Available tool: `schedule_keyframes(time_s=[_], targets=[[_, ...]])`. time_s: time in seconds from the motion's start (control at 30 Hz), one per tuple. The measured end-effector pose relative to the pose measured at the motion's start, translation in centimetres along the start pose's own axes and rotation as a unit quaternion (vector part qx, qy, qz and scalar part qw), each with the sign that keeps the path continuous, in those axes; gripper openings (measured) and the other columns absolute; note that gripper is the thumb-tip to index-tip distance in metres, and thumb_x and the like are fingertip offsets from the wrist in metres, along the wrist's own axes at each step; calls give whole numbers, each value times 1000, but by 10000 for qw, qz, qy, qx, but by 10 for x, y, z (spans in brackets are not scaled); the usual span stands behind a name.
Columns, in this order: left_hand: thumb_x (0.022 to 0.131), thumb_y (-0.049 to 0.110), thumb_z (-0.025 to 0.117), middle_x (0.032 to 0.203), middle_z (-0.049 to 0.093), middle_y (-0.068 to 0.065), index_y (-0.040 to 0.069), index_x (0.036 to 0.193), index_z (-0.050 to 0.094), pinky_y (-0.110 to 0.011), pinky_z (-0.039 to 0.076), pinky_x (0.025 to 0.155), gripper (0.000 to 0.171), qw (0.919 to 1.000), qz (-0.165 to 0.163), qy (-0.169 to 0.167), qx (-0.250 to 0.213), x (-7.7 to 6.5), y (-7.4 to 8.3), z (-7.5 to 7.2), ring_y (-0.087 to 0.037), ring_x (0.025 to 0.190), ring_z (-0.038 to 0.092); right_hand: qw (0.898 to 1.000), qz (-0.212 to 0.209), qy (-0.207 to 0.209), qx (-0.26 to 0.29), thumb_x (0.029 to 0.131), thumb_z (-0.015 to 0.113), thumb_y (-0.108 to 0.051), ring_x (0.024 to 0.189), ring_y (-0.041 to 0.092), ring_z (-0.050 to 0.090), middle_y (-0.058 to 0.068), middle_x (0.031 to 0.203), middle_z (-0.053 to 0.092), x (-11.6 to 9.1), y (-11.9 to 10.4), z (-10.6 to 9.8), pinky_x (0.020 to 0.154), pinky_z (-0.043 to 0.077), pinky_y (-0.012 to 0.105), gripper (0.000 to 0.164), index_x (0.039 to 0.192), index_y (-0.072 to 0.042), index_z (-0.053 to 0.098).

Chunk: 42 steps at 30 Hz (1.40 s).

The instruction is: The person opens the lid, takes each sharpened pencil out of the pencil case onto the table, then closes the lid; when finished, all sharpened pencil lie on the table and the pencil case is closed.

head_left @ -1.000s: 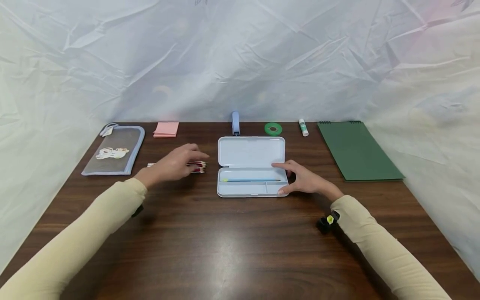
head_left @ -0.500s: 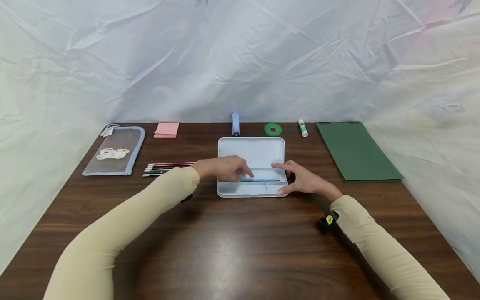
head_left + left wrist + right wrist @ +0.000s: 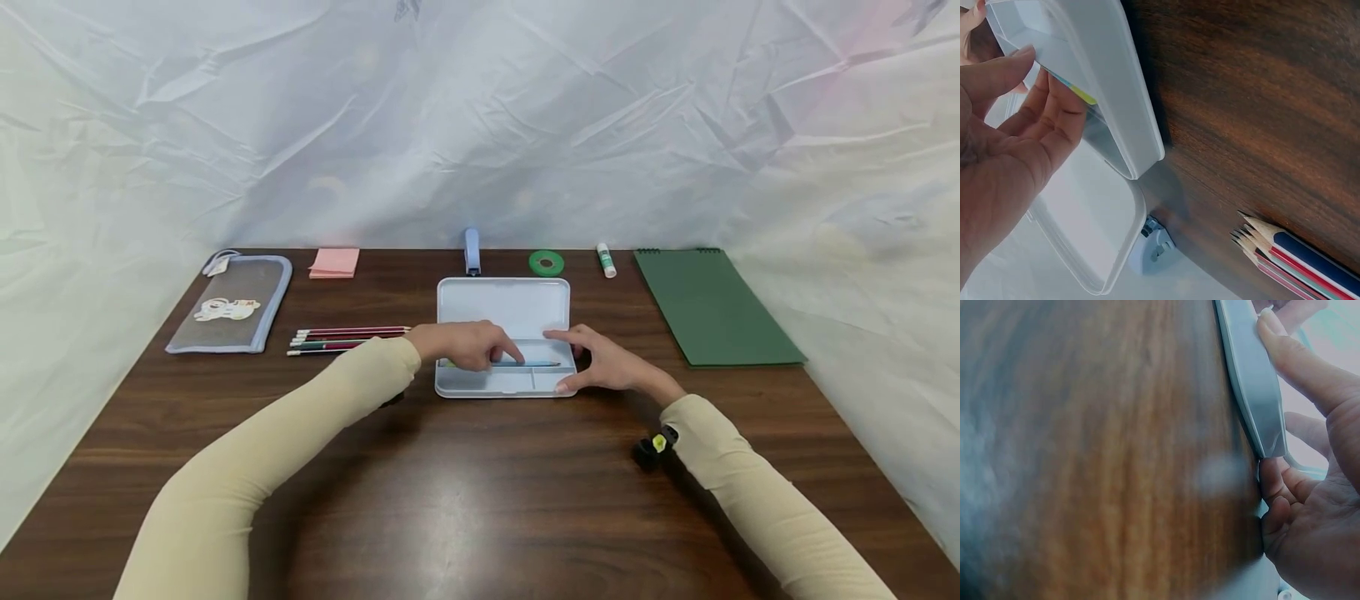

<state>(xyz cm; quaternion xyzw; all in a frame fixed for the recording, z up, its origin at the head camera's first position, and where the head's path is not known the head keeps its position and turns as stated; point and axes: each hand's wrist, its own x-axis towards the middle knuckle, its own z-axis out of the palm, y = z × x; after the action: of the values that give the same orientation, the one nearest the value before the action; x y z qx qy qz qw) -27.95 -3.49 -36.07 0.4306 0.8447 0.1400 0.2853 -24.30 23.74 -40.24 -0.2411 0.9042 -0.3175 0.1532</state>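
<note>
A white pencil case [image 3: 502, 302] lies with its lid folded back. In its long rear compartment is a light-blue pencil [image 3: 542, 363] with a yellow end. My left hand [image 3: 471, 345] reaches into the case, its index fingertip on the pencil. In the left wrist view the thumb and curled fingers sit close around the pencil [image 3: 1071, 87], but whether they pinch it is hidden. My right hand [image 3: 609, 362] grips the case's right end, thumb at the front corner and index finger near the hinge. Left of the case lie several pencils [image 3: 318, 343], partly behind the left sleeve.
Along the back stand or lie a pink sticky-note pad [image 3: 334, 262], a light-blue stapler [image 3: 472, 252], a green tape roll [image 3: 546, 263] and a glue stick [image 3: 606, 261]. A mesh zip pouch [image 3: 228, 304] lies far left, a green spiral pad [image 3: 716, 308] at right.
My left hand has moved right from over the loose pencils into the case, its index finger coming down on the blue pencil. The right hand keeps its hold on the case.
</note>
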Motion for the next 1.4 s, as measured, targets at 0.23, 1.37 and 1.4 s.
schedule_keyframes(time_s=[0.23,1.37,1.4], targets=[[88,-13,53,83,56,-2,14,134,65,-23,42,71,55,9998,150,155,18,2,0,-1,-15,76,47,10000,-20,50,-13,80,83,-32,101,25,43,12,113,46,0,0,0,84,38,39,84,152,-14,43],[85,-14,54,81,57,-2,9,127,69,-28,45,65,49,9912,-480,1221,-162,-132,-72,7,-14,72,50,9998,-156,-30,120,81,84,-28,102,25,42,15,117,46,0,1,1,86,37,41,86,153,-10,40],[85,-14,54,81,57,-3,9,127,69,-28,45,65,50,9906,-541,1251,-131,-136,-76,8,-14,72,50,9998,-149,-29,115,81,84,-28,102,25,42,15,116,45,0,1,0,85,37,41,86,153,-10,40]])
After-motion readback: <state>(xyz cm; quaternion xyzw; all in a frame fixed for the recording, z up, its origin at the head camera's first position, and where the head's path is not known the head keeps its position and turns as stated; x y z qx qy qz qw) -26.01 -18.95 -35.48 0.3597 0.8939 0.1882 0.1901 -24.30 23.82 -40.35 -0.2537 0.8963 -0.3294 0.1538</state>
